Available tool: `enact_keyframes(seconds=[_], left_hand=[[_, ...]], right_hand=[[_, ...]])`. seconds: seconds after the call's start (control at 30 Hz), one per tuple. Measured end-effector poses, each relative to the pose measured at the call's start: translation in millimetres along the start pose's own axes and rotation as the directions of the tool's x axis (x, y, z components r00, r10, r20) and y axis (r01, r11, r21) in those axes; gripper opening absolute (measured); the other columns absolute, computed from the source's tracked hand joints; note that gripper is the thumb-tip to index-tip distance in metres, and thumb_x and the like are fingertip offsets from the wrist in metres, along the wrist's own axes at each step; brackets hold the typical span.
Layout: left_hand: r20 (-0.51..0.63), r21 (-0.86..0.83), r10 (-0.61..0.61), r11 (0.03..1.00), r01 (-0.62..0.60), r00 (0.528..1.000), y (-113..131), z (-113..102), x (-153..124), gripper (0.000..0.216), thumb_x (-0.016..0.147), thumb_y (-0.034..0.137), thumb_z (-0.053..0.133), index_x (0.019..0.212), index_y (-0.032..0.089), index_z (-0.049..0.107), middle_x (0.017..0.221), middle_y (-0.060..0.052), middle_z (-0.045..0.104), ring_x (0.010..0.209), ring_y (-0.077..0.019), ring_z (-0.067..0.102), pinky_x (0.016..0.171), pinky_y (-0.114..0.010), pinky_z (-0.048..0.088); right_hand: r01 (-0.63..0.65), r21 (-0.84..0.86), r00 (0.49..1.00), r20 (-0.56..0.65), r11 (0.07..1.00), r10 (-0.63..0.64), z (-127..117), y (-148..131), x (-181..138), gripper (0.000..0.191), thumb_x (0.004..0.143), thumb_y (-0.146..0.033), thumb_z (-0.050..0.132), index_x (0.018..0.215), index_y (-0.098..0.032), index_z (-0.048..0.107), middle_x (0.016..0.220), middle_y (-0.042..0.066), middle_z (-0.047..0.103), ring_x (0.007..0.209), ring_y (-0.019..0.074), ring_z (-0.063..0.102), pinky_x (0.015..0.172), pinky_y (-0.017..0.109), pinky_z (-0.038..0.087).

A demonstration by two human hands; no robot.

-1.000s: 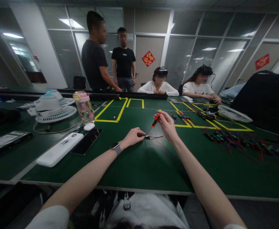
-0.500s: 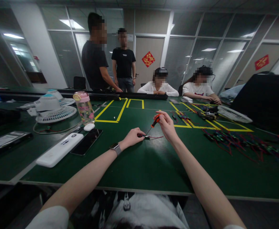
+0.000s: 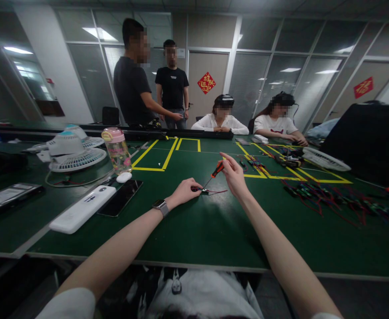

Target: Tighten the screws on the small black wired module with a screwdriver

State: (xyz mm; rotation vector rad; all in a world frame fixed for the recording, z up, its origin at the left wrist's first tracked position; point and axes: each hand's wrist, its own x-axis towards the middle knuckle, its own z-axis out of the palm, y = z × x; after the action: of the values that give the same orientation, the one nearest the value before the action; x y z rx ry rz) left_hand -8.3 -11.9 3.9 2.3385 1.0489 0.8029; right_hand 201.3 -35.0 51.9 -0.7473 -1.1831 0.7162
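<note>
My right hand is closed on the orange and black handle of a screwdriver, its index finger stretched up past the handle. The shaft slants down to the left, and its tip meets a small circuit board with wires on the green table. Pinched at the board's left end, the fingers of my left hand hold it against the tabletop. Thin red and dark wires run out to the right of the board. My left fingertips partly cover the board, so the exact spot under the tip is too small to tell.
Left of my hands lie a black phone, a white power bank-like block, a drinking bottle and a white fan. Several wired boards are heaped at right, near yellow tape. Several people are across the table.
My right index finger has straightened upward off the screwdriver handle; the tip stays at the board. My left hand holds still. A standing person's arm has lifted from the table toward the other standing person.
</note>
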Motion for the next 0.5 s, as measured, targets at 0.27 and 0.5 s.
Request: enact_keyframes(seconds=[0.27,0.5], left_hand=[[0.011,-0.018,-0.002,1.0,0.002,1.0,-0.6,0.0,0.3,0.022,0.088,0.024,0.07,0.106,0.019,0.082,0.101,-0.007,0.069,0.089,-0.0185,0.067,0.085,-0.03,0.053],[0.012,-0.016,-0.002,1.0,0.002,1.0,1.4,-0.4,0.5,0.022,0.088,0.025,0.069,0.105,0.018,0.082,0.099,-0.006,0.068,0.089,-0.0186,0.067,0.085,-0.029,0.053]], right_hand=[[-0.01,-0.007,1.0,-0.005,1.0,0.01,-0.1,-1.7,0.3,0.036,0.082,-0.057,0.072,0.099,-0.025,0.073,0.089,0.003,0.072,0.087,0.0203,0.067,0.083,0.036,0.053],[0.058,-0.118,0.998,0.011,0.991,-0.057,2.3,-6.9,-2.5,0.035,0.081,-0.054,0.075,0.096,-0.023,0.075,0.076,0.001,0.068,0.075,0.0178,0.062,0.076,0.032,0.048]])
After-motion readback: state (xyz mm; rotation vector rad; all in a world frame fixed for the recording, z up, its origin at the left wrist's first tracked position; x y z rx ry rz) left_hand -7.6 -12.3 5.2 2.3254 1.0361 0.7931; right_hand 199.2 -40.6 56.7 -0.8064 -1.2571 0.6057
